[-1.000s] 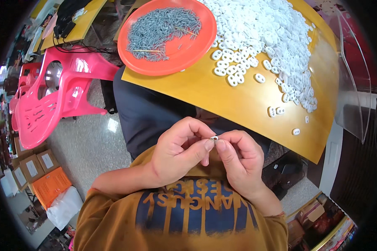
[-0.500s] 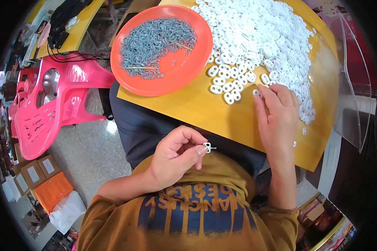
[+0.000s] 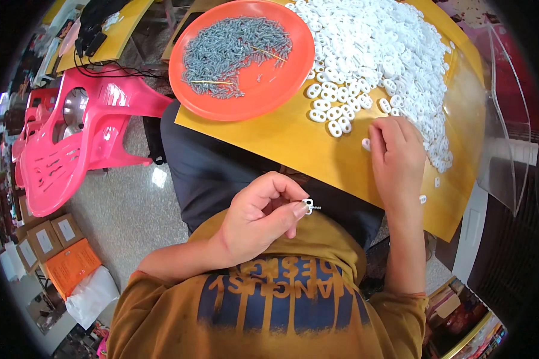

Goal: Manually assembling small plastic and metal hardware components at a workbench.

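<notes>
Above my lap, my left hand (image 3: pixel 262 216) pinches a small white two-hole plastic piece (image 3: pixel 307 206) between thumb and forefinger. A thin grey screw (image 3: pixel 316 207) sticks out of that piece to the right. Over the yellow table, my right hand (image 3: pixel 399 158) is curled closed, and another white piece (image 3: pixel 366 144) shows at its fingertips. The fingers partly hide how it is gripped. Several loose white pieces (image 3: pixel 334 110) lie just left of and beyond this hand, in front of a large white heap (image 3: pixel 371 48).
A round red tray (image 3: pixel 263 99) full of grey screws (image 3: pixel 233 51) and two thin brass-coloured sticks stands at the table's left. Pink plastic chairs (image 3: pixel 54 161) stand on the floor at left, with cardboard boxes (image 3: pixel 42 239) below. A clear plastic sheet (image 3: pixel 503 131) stands at right.
The fingers of my right hand have curled in further around the white piece at the table. My left hand keeps its pinch on the piece with the screw. The whole view has shifted slightly.
</notes>
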Demonstrator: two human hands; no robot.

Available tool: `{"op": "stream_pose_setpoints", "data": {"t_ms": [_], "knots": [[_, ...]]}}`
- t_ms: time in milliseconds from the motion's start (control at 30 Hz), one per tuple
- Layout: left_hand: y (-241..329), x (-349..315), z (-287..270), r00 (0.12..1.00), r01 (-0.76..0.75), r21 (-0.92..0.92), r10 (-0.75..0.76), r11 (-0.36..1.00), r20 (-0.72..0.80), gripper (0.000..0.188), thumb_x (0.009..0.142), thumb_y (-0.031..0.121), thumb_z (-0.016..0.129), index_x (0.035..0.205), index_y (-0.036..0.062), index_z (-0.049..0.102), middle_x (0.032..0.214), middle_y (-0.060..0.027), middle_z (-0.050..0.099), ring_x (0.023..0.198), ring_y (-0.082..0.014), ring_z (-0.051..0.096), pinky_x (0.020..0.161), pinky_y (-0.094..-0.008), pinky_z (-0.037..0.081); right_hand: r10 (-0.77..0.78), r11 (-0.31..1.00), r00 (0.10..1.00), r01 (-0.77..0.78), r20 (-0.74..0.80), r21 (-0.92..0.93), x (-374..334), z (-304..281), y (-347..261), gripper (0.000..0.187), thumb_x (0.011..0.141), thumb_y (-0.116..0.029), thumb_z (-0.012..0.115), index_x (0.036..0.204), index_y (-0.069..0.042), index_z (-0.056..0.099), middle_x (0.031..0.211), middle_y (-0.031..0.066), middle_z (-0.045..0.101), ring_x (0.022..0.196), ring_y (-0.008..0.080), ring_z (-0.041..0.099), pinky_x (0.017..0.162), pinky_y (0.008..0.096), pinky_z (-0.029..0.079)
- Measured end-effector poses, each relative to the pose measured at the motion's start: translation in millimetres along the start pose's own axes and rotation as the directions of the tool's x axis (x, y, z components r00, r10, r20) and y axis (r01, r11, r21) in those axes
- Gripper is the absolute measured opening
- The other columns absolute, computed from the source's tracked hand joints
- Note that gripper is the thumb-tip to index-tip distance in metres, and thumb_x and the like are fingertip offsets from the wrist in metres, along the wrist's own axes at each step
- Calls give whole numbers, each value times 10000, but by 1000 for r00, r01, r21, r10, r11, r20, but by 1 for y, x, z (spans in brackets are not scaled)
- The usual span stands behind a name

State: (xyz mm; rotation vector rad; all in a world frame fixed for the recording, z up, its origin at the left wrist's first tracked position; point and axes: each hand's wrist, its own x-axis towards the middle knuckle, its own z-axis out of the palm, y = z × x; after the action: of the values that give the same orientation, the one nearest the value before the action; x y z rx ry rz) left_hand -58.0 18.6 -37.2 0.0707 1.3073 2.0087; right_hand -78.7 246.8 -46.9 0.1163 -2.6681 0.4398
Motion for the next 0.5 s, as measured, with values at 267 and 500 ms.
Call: {"op": "stream_pose_setpoints", "data": {"t_ms": [267, 500], "knots": [[-2, -11, 0, 1000, -31, 19, 31, 999, -1, 94, 850, 25, 521, 936, 14, 487, 760, -3, 507, 607, -33, 489, 548, -173, 416, 24, 1000, 998, -24, -60, -1, -3, -10, -2, 70, 766, -17, 568, 835, -14, 563, 777, 109, 562, 735, 277, 537, 669, 346, 425], [0, -10, 1, 1000, -12, -5, 13, 1000, 21, 89, 854, 36, 521, 934, 15, 489, 771, -3, 512, 612, -33, 490, 548, -169, 416, 18, 1000, 991, -18, 135, -1, -5, -33, -19, 119, 763, -49, 581, 874, -7, 588, 838, 114, 554, 797, 284, 518, 706, 349, 412]]}}
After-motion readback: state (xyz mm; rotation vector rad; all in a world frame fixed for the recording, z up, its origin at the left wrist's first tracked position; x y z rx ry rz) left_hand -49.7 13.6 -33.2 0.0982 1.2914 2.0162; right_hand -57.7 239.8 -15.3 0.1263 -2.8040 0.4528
